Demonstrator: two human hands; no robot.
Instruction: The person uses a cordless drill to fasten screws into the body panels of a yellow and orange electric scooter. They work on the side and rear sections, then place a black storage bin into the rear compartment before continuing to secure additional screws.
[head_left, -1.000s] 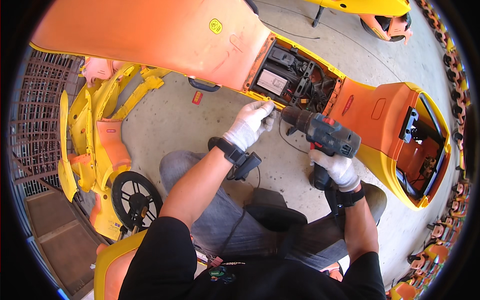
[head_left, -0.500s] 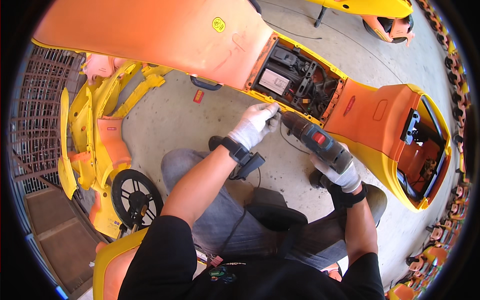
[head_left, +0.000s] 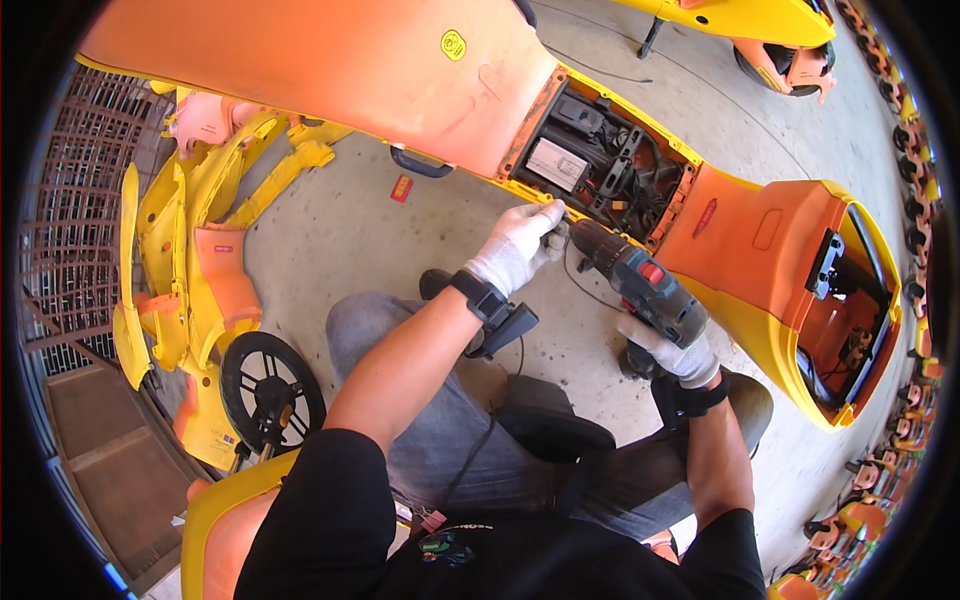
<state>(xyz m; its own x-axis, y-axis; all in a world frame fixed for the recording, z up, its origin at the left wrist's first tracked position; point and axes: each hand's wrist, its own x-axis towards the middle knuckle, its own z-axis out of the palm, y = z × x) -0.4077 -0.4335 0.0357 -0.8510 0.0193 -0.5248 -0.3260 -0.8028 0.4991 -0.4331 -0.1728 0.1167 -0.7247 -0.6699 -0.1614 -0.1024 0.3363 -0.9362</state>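
My right hand [head_left: 682, 358], in a white glove, is wrapped round a cordless drill [head_left: 645, 278], dark grey with a red patch on top. The drill points up and left toward the near edge of an orange and yellow vehicle body [head_left: 440, 85]. My left hand [head_left: 520, 245], gloved too, is closed at that yellow edge beside the drill's tip. Whatever is pinched in its fingers is too small or hidden to make out. Just beyond both hands lies an open compartment with dark wiring, black parts and a silver box [head_left: 556, 164].
Yellow panels [head_left: 165, 230] and a black spoked wheel [head_left: 272, 393] are at the left, near a metal rack [head_left: 90, 210]. A red tag [head_left: 401, 188] lies on the concrete. Another yellow vehicle [head_left: 760, 22] stands at the far right. A thin cable [head_left: 580, 285] hangs below the compartment.
The whole view has shifted slightly, with the vehicle lower and a little to the right. Both hands keep nearly the same place at the compartment's edge, and the drill remains held.
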